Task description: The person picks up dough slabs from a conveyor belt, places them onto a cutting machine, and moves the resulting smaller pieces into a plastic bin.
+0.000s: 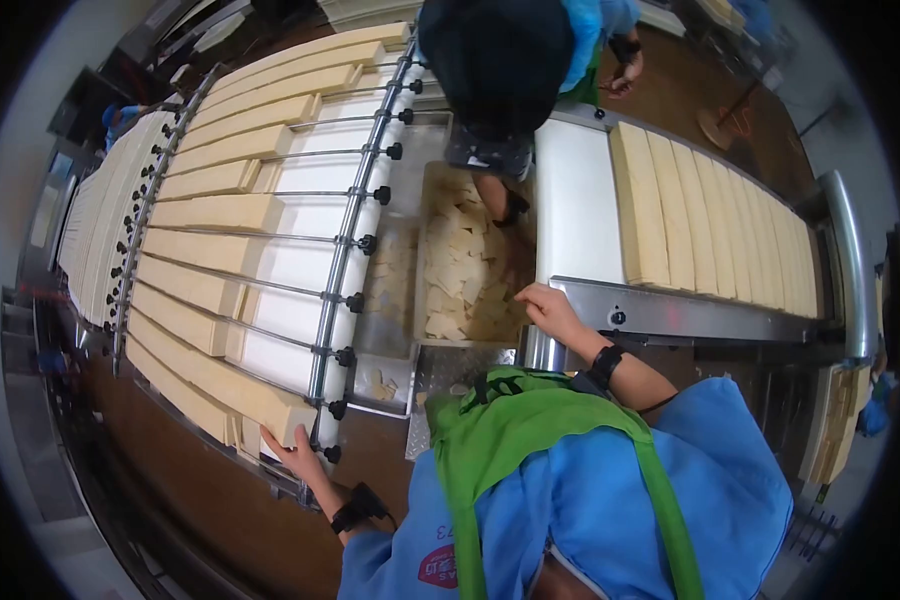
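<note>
My left hand (295, 452), fingers spread, touches the near end of a pale stack of sheets (260, 392) on the left conveyor (288, 345). Metal rods divide that conveyor into lanes of similar stacks. My right hand (552, 308) is closed at the near corner of the right conveyor's metal edge (590, 295); whether anything is in its fingers is too small to tell. On the right conveyor's white belt (578, 200) a row of pale stacks (710, 220) lies side by side. Between the conveyors sits a bin (420, 300) of pale scraps (460, 260).
Across from me a person in a dark cap (495, 70) leans over the scrap bin, one arm reaching down into it. Black knobs (366, 244) stick out along the left conveyor's rail. A metal tray (385, 375) with some scraps lies between the conveyors.
</note>
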{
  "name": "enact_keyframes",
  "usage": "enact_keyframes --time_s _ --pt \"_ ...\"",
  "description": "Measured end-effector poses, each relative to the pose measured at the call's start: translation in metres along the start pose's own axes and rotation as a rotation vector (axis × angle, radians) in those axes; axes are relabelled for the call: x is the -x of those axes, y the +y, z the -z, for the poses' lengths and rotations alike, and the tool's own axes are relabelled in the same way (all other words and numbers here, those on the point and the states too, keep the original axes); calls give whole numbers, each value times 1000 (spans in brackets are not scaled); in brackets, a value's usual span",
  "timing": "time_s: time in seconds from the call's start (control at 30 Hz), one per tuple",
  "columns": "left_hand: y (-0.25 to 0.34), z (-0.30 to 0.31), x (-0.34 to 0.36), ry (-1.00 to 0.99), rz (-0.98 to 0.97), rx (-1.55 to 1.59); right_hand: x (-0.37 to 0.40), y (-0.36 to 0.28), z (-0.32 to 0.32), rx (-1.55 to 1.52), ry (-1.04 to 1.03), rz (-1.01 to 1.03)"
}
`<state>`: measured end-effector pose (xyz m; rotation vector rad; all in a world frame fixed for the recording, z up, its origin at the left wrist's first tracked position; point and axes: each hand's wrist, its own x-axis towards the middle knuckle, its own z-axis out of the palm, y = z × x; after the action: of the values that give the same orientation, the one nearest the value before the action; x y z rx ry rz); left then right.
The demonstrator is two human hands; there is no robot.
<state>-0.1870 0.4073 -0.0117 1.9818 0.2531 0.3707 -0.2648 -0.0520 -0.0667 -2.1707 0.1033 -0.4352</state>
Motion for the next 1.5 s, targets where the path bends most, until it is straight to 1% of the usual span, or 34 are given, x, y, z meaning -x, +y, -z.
enact_keyframes --time_s 0.07,0.27,0.37,0.47,0.57,0.67,0.77,0.87,0.97,1.07,1.17,1.2,1.3,1.33,1.43,1.47,1.5 --pt "10 -1 2 0 4 -29 0 1 0 2 4 4" --pt "0 2 -1 -10 -63 -90 1 6 -3 6 25 26" --pt "9 1 -1 -27 -86 -90 0 6 -3 9 26 31" --pt "31 5 -5 -2 -475 -556 1 8 -3 7 12 14" --pt "53 9 -15 -267 -829 -930 1 8 -5 7 -7 8" --pt "60 4 -24 -596 -896 -1025 4 16 -8 28 18 50" --pt "52 0 -29 -545 -969 -952 5 12 -6 14 13 8" --pt "47 -1 -32 -487 -1031 -950 4 14 -8 29 8 13" --pt "38 -1 -30 -372 -1125 -1033 5 15 -8 26 12 10" --pt "23 5 -32 -244 -1256 -1075 5 19 -10 51 20 62" --pt "62 -12 -17 -327 -909 -817 6 16 -7 16 36 60" --pt "73 -15 -14 -313 -915 -842 5 14 -7 16 36 47" --pt "63 -14 -27 -274 -1297 -927 6 8 -4 -1 27 21" --pt "57 -15 -23 -286 -1026 -811 6 8 -4 -4 32 24" --pt "46 -14 -29 -212 -1180 -977 7 8 -2 -40 70 36" --pt "42 -11 -28 -202 -1121 -990 9 9 -1 -55 102 42" --pt "46 -10 -26 -190 -1103 -995 10 8 -1 -73 132 48"
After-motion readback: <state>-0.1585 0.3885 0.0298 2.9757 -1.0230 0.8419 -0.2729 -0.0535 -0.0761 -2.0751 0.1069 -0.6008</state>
